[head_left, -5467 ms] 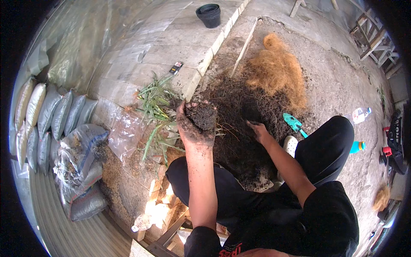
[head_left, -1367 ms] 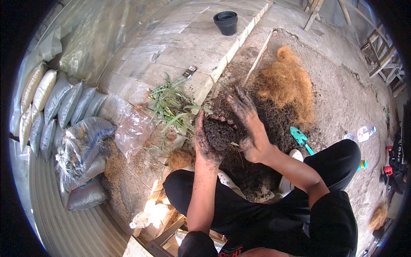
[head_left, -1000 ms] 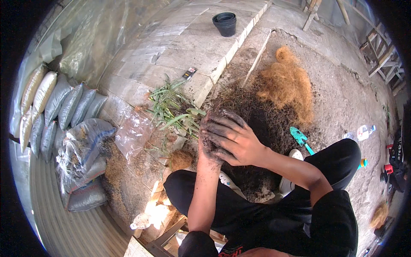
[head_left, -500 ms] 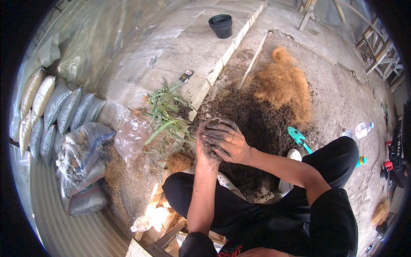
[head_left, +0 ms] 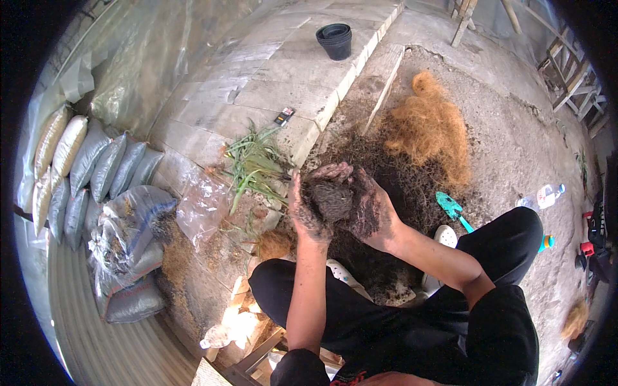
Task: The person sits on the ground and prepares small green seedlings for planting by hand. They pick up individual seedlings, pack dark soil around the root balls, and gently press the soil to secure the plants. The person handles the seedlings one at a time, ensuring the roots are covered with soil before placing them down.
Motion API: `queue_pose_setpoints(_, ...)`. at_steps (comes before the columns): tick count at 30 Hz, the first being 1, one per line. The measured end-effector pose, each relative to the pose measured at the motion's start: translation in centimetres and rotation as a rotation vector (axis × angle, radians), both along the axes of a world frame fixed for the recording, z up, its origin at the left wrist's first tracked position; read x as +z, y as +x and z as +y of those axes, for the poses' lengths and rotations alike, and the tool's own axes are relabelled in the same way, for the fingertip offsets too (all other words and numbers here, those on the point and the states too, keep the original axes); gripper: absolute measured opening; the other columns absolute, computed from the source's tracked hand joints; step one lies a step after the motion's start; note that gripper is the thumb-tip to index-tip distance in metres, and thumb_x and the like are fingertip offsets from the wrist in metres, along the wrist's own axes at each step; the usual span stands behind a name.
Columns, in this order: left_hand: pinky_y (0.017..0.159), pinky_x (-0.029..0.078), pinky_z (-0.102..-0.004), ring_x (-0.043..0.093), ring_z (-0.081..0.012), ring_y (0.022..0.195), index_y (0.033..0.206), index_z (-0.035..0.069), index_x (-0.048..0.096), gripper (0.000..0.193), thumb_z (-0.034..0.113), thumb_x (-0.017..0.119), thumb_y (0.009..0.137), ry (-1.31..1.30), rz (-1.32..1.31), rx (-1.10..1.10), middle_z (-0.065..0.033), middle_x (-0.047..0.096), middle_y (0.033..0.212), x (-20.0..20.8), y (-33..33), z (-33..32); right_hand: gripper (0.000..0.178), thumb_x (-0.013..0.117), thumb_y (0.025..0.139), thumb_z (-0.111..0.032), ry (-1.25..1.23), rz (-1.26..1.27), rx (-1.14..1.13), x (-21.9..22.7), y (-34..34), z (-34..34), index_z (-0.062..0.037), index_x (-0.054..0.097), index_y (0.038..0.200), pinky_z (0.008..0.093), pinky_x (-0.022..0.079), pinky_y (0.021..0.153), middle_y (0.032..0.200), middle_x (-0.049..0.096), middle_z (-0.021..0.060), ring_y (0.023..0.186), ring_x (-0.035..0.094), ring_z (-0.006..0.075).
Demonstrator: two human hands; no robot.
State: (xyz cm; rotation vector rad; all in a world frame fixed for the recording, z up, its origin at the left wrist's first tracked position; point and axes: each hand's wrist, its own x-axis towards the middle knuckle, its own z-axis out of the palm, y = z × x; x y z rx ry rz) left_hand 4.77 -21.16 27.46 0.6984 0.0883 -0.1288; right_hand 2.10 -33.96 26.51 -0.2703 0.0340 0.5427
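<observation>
A dark ball of soil and roots point(head_left: 333, 201) rests in my cupped left hand point(head_left: 306, 217), its fingers curving round the far side. My right hand point(head_left: 376, 217) is open beside the ball, its palm smeared with black soil. Long-leaved green plants point(head_left: 251, 164) lie just left of my left hand. One stem reaches toward that hand, but whether it joins the ball is hidden. Under both hands spreads a heap of dark soil point(head_left: 393, 239). Brown coconut fibre point(head_left: 430, 132) is piled beyond it, and a small fibre clump point(head_left: 273, 244) sits near my left wrist.
A turquoise hand trowel point(head_left: 449, 204) lies right of the soil. Black nested pots point(head_left: 335, 42) stand on the far paving. Filled bags point(head_left: 90, 157) line the left, near a clear plastic bag point(head_left: 201, 204). Plastic bottles point(head_left: 546, 195) lie at right; a small dark box point(head_left: 284, 116) lies ahead.
My right hand has come off the left and swung right, opening with its palm in view. The soil ball, hidden between the hands before, now shows in my left hand.
</observation>
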Motion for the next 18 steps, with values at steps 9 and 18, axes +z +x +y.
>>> queue_pose_setpoints(9, 0.095, 0.047, -0.0374, 0.058, -0.024, 0.108, 0.134, 0.003, 0.043, 0.055, 0.043, 0.038, 0.097, 0.539, -0.202, 0.072, -0.0116, 0.055, 0.125, -4.1, 1.4, 0.6, 0.079, 0.075, 0.072, -0.051, -0.084, -0.11, -0.033, 1.1, -1.3, -0.8, -0.0136, 0.044, 0.135, 0.041, 0.04, 0.105, 0.131, 0.053, 0.0033, 0.121, 0.05, 0.0201)
queue_pose_setpoints(18, 0.109, 0.027, -0.037, 0.032, -0.0227, 0.133, 0.148, 0.007, 0.019, 0.073, 0.056, 0.034, 0.096, 0.564, 0.144, -0.069, -0.0106, 0.029, 0.148, -0.6, 0.3, 1.0, 0.044, 0.051, 0.096, -0.035, -0.33, 0.022, -0.099, 1.0, -0.6, -1.2, -0.0089, 0.047, 0.131, 0.0398, 0.043, 0.1, 0.127, 0.055, 0.0058, 0.116, 0.054, 0.0196)
